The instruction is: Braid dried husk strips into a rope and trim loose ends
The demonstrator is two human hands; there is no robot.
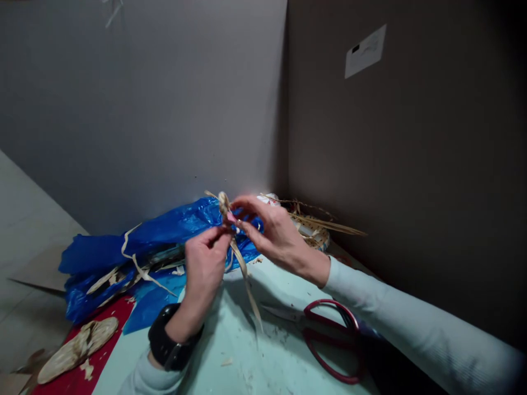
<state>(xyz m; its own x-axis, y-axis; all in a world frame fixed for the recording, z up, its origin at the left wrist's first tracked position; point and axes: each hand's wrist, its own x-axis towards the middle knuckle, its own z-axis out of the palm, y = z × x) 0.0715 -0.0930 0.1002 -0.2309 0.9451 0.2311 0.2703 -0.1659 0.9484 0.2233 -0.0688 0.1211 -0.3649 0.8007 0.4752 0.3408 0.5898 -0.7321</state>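
Observation:
A small braided piece of pale dried plant fibre is held up in front of me, above the table. My left hand pinches its lower end between thumb and fingers. From the other side my right hand closes thumb and fingertips on it, by a small pink bit whose kind I cannot make out. A long flat fibre strip hangs down from the piece toward the tabletop. Below my right forearm lies a pair of scissors with red handles. A black watch is on my left wrist.
Blue plastic bags with loose fibre strips lie along the back left. A woven slipper-shaped piece rests on a red surface. A basket with straw stands behind my right hand. Grey partitions enclose the pale green tabletop.

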